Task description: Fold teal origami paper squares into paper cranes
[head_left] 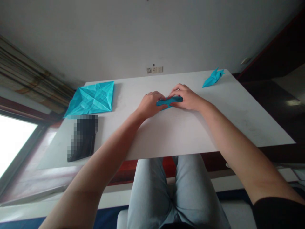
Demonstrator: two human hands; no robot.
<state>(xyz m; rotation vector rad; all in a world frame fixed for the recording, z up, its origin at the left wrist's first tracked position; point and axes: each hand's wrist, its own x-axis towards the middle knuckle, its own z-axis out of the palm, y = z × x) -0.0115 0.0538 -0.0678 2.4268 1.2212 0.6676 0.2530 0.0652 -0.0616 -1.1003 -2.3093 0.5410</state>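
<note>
Both hands hold a narrow folded piece of blue paper (169,101) just above or on the middle of the white table. My left hand (152,103) is closed on its left end, thumb along the near side and fingers behind. At the right end my right hand (184,97) pinches the paper between its thumb and curled fingers. A flap shows below the folded strip, and parts of the paper are hidden under the fingers.
On the white table (171,136), a creased blue paper sheet (95,98) lies back left, with a dark blurred-out flat object (83,138) nearer me. A folded blue paper figure (213,78) stands back right. Behind is a wall with sockets (154,70).
</note>
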